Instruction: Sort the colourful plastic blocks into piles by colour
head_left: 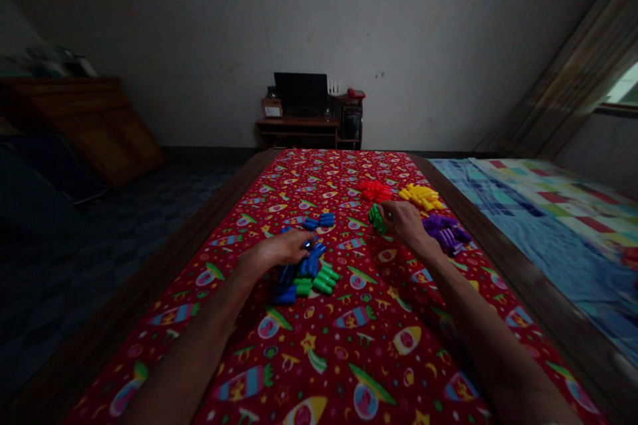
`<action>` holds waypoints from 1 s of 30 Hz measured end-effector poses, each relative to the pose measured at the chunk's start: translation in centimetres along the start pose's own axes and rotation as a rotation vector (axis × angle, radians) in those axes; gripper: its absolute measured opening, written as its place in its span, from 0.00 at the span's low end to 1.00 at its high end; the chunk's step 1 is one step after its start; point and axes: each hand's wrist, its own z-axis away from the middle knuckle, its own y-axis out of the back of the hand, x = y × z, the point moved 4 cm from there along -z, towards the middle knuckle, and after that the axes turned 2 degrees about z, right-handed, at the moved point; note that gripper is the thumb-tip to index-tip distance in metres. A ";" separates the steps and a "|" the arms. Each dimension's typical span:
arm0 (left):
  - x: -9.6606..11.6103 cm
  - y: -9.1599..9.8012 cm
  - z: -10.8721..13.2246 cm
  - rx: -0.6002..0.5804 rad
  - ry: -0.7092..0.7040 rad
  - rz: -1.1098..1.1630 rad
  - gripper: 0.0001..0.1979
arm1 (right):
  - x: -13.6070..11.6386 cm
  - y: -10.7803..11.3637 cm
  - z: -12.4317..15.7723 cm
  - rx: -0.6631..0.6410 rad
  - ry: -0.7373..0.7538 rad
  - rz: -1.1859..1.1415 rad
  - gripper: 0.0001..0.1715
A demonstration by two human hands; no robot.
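My left hand (294, 247) reaches over a loose heap of small blue plastic tubes (310, 267), its fingers curled down and closed on one with a shiny end. Several green plastic tubes (326, 279) lie against the near side of that heap. A few more blue tubes (326, 220) rest just beyond my fingers. Farther right, my right hand (405, 220) bends down at a small pile of green tubes (376, 218). Its fingertips are drawn together and touch the pile; whether a tube is between them is hidden.
Piles of red tubes (375, 190), yellow tubes (421, 196) and purple tubes (446, 234) surround my right hand. A red patterned cloth (359, 332) covers the wooden-edged table. Beyond it stands a desk (299, 122) with a monitor (301, 93). A bed (508, 212) adjoins on the right.
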 end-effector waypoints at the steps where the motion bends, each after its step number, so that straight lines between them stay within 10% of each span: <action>1: 0.0 0.0 0.1 -0.020 -0.004 0.018 0.17 | -1.2 0.1 0.2 -0.005 0.062 -0.023 0.21; 6: 0.6 -0.5 0.8 -0.127 -0.046 0.069 0.29 | -6.7 -0.9 2.4 -0.052 0.340 -0.147 0.17; 15: 0.8 -1.2 -0.8 -0.023 -0.034 0.062 0.19 | -9.5 -2.2 3.9 -0.172 0.475 -0.237 0.14; 23: -3.0 1.4 -1.6 0.335 0.007 0.059 0.15 | -11.6 -2.5 8.9 -0.115 0.659 -0.043 0.17; 30: -6.7 -2.5 -4.5 0.524 -0.102 0.055 0.27 | -9.1 0.5 5.8 -0.296 0.548 -0.026 0.16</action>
